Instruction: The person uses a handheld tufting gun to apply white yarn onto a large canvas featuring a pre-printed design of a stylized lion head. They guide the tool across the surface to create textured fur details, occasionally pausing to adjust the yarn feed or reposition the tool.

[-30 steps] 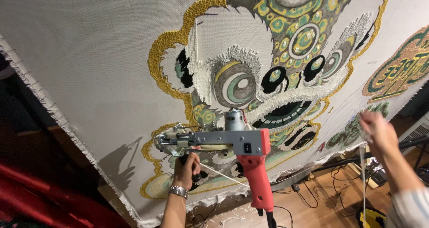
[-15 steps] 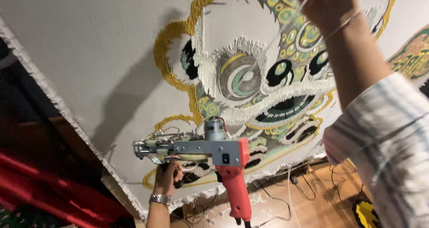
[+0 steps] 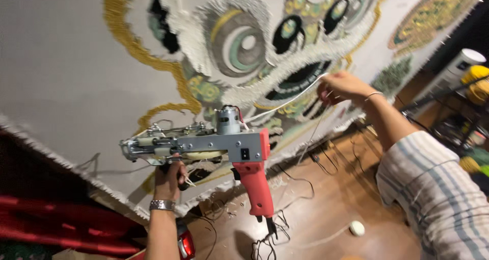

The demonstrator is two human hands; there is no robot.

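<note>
Red plastic and grey metal make up the tufting gun (image 3: 204, 148), which I hold up from below, my left hand (image 3: 169, 172) with its fingers clamped on the front grip, a steel watch (image 3: 162, 205) at the wrist. Brown wooden floor (image 3: 326, 209) lies below the gun, strewn with cables. My right hand (image 3: 340, 86), raised right of the gun on a striped sleeve (image 3: 433, 188), has its fingertips pinched together on a white yarn strand (image 3: 285, 103) that runs to the gun's motor. Behind the gun hangs the stretched grey cloth (image 3: 61, 61), tufted with a shaggy gold, green and white lion face (image 3: 244, 41).
</note>
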